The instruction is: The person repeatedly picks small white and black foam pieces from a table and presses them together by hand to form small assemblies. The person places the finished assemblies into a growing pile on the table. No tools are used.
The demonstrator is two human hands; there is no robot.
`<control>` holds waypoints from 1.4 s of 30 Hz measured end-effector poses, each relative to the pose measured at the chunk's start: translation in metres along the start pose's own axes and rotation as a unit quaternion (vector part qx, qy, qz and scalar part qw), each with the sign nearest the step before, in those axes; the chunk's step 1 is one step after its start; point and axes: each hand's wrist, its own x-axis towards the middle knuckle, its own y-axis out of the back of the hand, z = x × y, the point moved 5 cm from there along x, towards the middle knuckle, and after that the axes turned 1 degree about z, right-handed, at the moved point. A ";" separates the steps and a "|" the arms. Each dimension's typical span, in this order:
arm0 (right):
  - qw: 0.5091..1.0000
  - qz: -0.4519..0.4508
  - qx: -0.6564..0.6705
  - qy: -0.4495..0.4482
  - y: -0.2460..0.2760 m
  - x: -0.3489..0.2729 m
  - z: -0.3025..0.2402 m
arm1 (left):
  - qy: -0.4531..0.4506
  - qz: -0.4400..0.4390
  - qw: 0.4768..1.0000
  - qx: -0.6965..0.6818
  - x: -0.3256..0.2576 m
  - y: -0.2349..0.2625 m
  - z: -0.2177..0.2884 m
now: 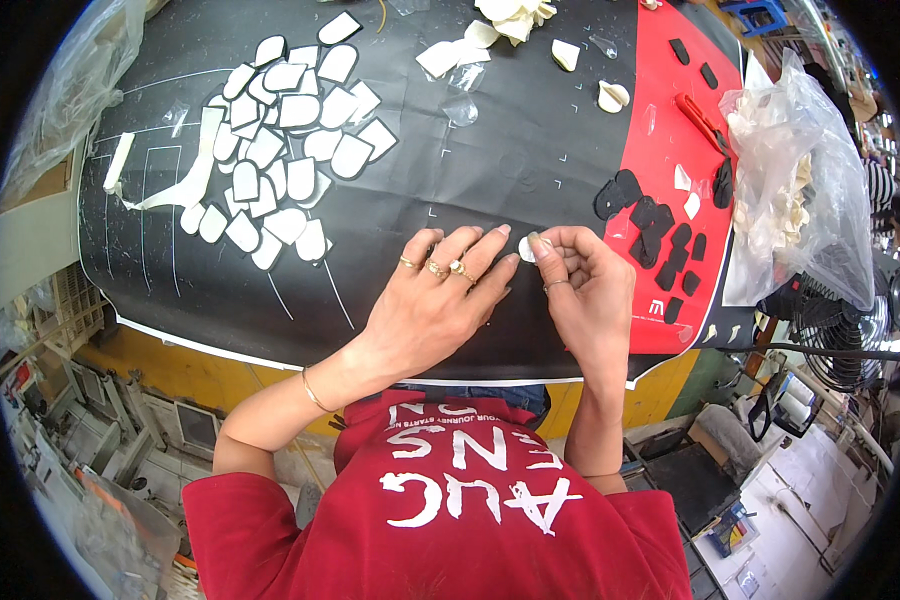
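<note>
My right hand point(592, 290) pinches a small white rounded piece point(527, 250) between thumb and forefinger, just above the black mat. Beside it, my left hand point(435, 285) is open, palm down, its fingers stretched out and the tips close to the white piece. To the far left of the hands lies a loose heap of white, black-edged, round-ended patches point(301, 110), several overlapping. Small black rounded pieces point(667, 275) lie in a group on the red part of the mat, right of my right hand.
A long white offcut strip point(202, 160) lies left of the patches. Cream pieces point(510, 15) are piled at the far edge. A red-handled tool point(698, 122) lies on the red part, beside a clear plastic bag point(805, 180) of cream pieces. A black fan point(835, 335) stands off the table's right side.
</note>
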 end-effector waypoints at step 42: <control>0.997 0.059 -0.033 0.034 0.002 -0.011 0.005 | -0.009 -0.033 0.999 0.028 0.008 0.002 0.003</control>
